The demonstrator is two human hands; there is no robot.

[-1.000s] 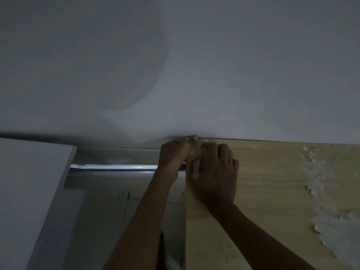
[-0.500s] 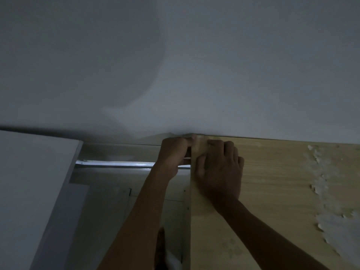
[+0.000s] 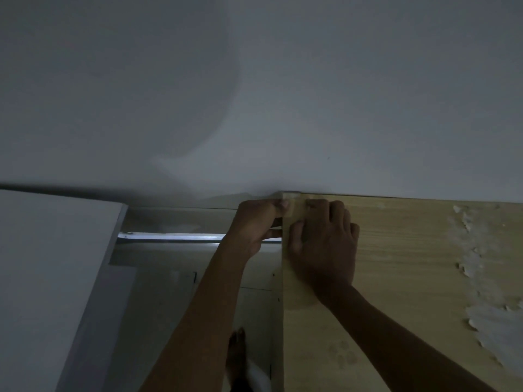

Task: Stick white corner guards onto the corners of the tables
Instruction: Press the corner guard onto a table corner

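Pale wood-grain desk [image 3: 410, 278], its far left corner against the wall at about 12 o'clock, is getting a corner guard [image 3: 291, 203]. The left hand [image 3: 259, 222] curls round the side edge, thumb on the guard; the right hand [image 3: 325, 241] rests bent fingers on top beside it. Pressing-on seems underway; firm, even pressure looks next.

Pretty dim room, big pale wall [image 3: 311, 94] filling the whole top half with a soft rounded shadow on its left part. Below the wall at far left there's a white panel [image 3: 42, 278], and just right of that panel a shiny metal rail [image 3: 169, 237] runs along the wall's foot above pale floor [image 3: 158, 306]. A bare foot [image 3: 236, 355] is on the floor, down from the rail.
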